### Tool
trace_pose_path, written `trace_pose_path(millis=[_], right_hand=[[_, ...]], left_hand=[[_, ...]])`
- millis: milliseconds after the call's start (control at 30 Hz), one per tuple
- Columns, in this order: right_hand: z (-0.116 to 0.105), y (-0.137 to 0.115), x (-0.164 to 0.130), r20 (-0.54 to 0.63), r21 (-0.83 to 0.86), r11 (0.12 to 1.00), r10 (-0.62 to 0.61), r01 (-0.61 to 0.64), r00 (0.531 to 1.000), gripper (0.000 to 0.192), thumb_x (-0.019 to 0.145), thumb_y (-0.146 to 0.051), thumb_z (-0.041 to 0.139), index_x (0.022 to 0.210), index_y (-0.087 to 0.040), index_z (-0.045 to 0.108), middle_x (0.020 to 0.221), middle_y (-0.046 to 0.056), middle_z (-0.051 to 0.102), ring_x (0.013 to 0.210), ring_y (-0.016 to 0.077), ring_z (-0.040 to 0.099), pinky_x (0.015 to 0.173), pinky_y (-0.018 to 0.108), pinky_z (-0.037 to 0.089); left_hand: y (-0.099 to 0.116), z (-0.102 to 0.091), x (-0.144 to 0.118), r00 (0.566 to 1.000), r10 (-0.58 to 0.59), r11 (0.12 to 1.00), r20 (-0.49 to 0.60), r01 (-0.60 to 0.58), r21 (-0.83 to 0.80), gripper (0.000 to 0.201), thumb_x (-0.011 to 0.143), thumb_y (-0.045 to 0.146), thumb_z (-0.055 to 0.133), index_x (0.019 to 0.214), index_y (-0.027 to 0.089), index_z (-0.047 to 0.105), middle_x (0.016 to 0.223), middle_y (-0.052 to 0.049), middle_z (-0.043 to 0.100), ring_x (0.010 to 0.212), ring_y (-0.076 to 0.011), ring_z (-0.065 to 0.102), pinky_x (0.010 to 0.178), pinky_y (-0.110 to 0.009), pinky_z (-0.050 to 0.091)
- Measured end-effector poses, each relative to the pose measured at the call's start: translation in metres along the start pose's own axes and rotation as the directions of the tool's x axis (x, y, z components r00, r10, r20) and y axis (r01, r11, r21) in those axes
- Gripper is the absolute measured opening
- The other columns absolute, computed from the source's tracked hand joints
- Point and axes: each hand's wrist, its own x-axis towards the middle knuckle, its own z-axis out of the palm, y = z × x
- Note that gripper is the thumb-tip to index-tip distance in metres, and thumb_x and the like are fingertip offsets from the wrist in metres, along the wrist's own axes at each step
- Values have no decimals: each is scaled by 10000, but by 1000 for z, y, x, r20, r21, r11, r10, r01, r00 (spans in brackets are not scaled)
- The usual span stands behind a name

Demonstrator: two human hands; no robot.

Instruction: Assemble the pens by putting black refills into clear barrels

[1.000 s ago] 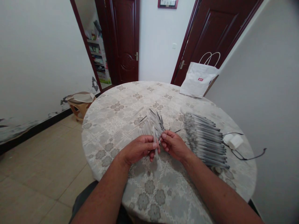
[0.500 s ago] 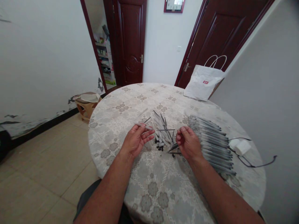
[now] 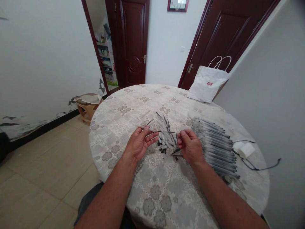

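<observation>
My left hand (image 3: 140,144) pinches a pale, see-through pen barrel (image 3: 150,128) between thumb and fingers, the other fingers half spread. My right hand (image 3: 189,144) is closed on the light end of a thin dark pen refill (image 3: 166,132). The refill points left, its dark end at the mouth of the barrel; I cannot tell how far inside it is. Between and behind the hands lies a loose pile of pen parts (image 3: 163,124): clear barrels, dark refills and small black caps (image 3: 163,149). Right of my right hand is a row of several pens (image 3: 219,152) side by side.
All this lies on a round table with a patterned cloth (image 3: 147,190). Eyeglasses (image 3: 252,167) and a white crumpled or boxy item (image 3: 246,149) are at the right. A white paper bag (image 3: 208,84) stands at the back right. A stool (image 3: 87,106) is left of the table.
My right hand has moved left, bringing the refill from apart to the barrel's mouth. My left hand has stayed nearly in place with the barrel.
</observation>
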Motion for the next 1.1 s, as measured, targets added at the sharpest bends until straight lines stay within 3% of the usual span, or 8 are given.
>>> trace_pose_path(millis=[167,267,433,633,700,767,900,1100], right_hand=[[0,2,-9,107,-197,975,-81,101,991,258,818,-397,773,958,-199,683,893,45,766,562,108,599,465,225,490],[1,4,-14,215,-264,958,-58,115,975,254,857,-403,731,1013,-205,697,922,62,778,574,122,617,509,257,511],[6,8,-20,305,-390,909,-25,148,952,211,854,-384,744,960,-207,699,716,-4,702,562,119,581,527,241,464],[3,2,-16,331,-558,802,-22,214,943,213,869,-395,708,960,-204,679,681,-26,630,561,125,535,543,247,424],[-2,-3,-12,402,-659,670,-69,341,913,168,899,-359,668,967,-207,687,737,-6,646,623,141,561,602,261,436],[-7,-7,-9,528,-728,469,-81,500,845,109,916,-290,636,947,-205,696,815,19,660,716,158,591,683,277,442],[-7,-9,-12,678,-730,189,81,657,731,124,942,-206,586,971,-208,706,918,48,661,853,183,620,768,283,435],[12,-2,-26,629,-729,-110,282,675,725,179,993,-274,549,1014,-229,721,977,61,659,810,178,639,670,268,398]], left_hand=[[0,-2,3,999,43,999,-27,-44,-23,237,872,274,751,987,187,563,952,-83,757,923,-252,766,852,-443,615],[0,-1,0,1000,-9,1000,20,9,12,231,851,266,773,953,169,589,980,-94,758,902,-237,765,818,-407,627],[-4,3,-7,970,-176,980,164,157,123,221,825,194,784,976,137,633,986,-129,765,841,-222,764,717,-337,639],[-6,7,-7,973,-202,976,108,191,106,100,872,154,711,923,118,633,888,-123,763,775,-199,757,686,-315,640],[-4,6,-5,985,-164,986,57,162,49,65,885,147,687,898,119,629,845,-106,758,766,-199,756,684,-322,641],[-2,5,-3,993,-121,993,-4,121,-3,70,883,142,682,865,125,617,832,-97,756,765,-201,757,688,-324,640],[-3,1,1,995,-74,997,-70,72,-39,115,858,155,715,851,137,602,845,-99,759,785,-210,759,706,-326,635],[-8,0,2,996,-73,997,-49,72,-17,140,840,172,743,882,127,617,879,-112,760,802,-211,759,715,-321,633]])
